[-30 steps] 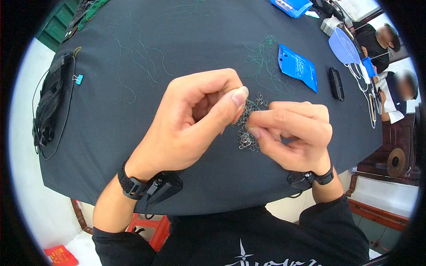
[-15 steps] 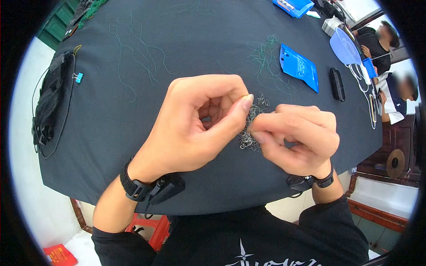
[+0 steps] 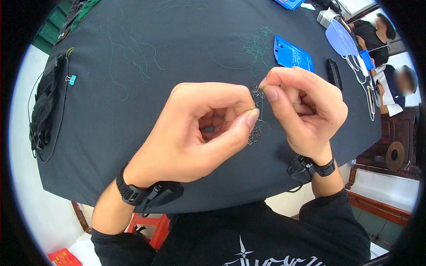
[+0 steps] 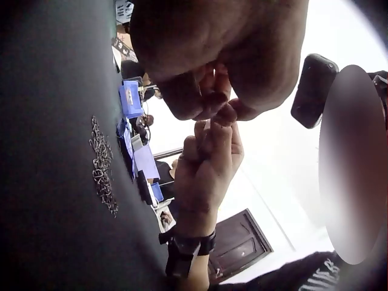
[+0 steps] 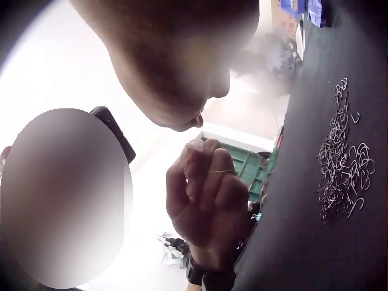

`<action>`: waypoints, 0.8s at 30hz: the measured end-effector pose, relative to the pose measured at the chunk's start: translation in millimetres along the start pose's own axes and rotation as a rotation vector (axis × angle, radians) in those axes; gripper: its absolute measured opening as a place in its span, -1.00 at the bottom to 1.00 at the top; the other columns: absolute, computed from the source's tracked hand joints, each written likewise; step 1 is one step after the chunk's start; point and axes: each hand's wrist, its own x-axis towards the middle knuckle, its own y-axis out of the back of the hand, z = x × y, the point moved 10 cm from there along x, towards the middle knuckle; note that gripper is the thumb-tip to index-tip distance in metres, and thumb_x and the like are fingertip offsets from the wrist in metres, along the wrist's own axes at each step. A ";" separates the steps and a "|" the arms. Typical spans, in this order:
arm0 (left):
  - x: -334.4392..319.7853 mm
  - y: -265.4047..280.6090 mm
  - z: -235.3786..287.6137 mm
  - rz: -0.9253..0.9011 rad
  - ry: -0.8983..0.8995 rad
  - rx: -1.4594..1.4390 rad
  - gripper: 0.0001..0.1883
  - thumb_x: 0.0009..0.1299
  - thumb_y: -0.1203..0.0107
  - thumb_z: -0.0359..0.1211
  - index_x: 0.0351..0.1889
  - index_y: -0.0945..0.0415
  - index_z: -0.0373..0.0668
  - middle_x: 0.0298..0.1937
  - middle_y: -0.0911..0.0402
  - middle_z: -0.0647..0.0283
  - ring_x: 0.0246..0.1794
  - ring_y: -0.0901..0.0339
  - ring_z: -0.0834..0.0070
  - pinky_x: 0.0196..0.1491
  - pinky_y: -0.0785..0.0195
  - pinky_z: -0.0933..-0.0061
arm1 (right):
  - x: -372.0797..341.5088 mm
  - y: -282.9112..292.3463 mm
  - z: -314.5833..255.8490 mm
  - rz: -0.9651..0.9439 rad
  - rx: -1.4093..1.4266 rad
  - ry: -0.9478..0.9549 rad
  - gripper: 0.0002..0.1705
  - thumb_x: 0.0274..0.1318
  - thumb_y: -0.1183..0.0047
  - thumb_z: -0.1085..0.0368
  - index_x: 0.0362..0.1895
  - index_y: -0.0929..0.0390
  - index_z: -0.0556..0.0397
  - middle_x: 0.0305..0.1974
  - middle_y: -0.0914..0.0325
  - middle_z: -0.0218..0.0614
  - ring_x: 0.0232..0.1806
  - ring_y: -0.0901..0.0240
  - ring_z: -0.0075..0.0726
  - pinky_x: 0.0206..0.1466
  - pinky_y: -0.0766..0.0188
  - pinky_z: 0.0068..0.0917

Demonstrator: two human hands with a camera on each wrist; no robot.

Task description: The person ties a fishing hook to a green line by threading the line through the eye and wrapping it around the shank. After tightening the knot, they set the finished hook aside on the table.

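Fine green thread [image 3: 262, 106] held above curved silver metal hooks [image 5: 337, 163].
The left hand [image 3: 182, 137] pinches something too hidden to tell; the right hand [image 3: 310, 126] seems to pinch the thread. The hooks lie heaped on the black-clothed table [image 3: 88, 155], nearer its front edge. Apparent step: drawing thread taut; next calls for a firm left pinch, an even right pull.

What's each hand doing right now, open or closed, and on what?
Left hand: closed, pinching something too small to identify.
Right hand: closed, pinching what looks like a thin green line.
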 end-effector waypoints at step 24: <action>1.0 22.7 3.7 0.146 -0.067 -0.098 -0.76 0.53 -0.02 -0.36 -0.41 -0.50 -0.25 -0.50 -0.47 0.42 -0.57 -0.30 0.81 -0.52 -0.14 0.70 | -1.3 -27.1 -12.2 -0.183 0.119 0.014 -0.78 -0.16 -0.27 0.61 -0.32 -0.67 0.17 -0.61 -0.46 -0.37 -0.68 -0.38 -0.54 -0.60 -0.26 -0.58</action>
